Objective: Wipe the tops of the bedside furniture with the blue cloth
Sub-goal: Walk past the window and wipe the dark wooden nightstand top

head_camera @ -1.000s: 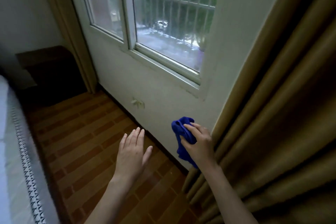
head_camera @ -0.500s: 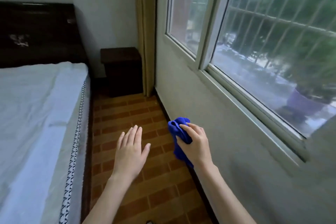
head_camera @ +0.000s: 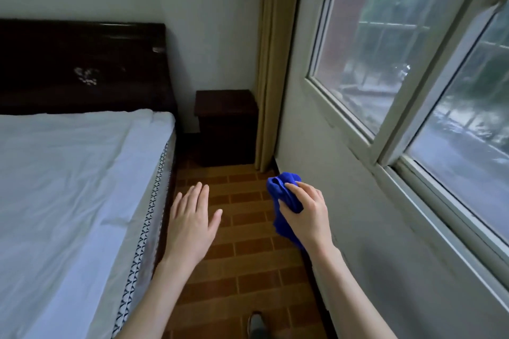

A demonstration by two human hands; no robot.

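Observation:
A dark wooden bedside cabinet (head_camera: 224,103) stands in the far corner, between the bed and the curtain, with nothing on its top. My right hand (head_camera: 308,215) grips a bunched blue cloth (head_camera: 281,190) in the air above the floor, close to the window wall. My left hand (head_camera: 191,220) hovers flat with straight fingers over the tiled floor beside the bed and holds nothing. Both hands are well short of the cabinet.
A bed with a white sheet (head_camera: 68,187) and a dark headboard (head_camera: 82,63) fills the left. A narrow strip of brown tiled floor (head_camera: 248,283) runs to the cabinet. A beige curtain (head_camera: 271,63) hangs in the corner; a window (head_camera: 413,63) lines the right wall.
The view has swung left from the window and curtain to the bed, headboard and cabinet. The cabinet now looks nearer. My hands keep the same pose, the cloth still gripped.

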